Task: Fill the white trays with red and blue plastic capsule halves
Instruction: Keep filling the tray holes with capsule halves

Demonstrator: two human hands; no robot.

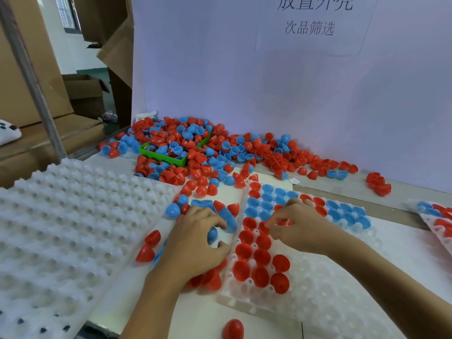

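A white tray (325, 302) lies in front of me, its far rows filled with blue halves (266, 206) and its left part with red halves (261, 256). My right hand (300, 226) hovers over the tray's middle and pinches a red half (263, 227) at its fingertips. My left hand (195, 241) rests just left of the tray, fingers curled around a blue half (212, 234), with loose red halves (210, 280) under the palm. A big heap of red and blue halves (208, 150) lies at the back.
A stack of empty white trays (61, 228) fills the left. A green bin (171, 157) sits buried in the heap. Another partly filled tray (437, 216) shows at the right edge. One red half (233, 329) lies near the front edge. A white board stands behind.
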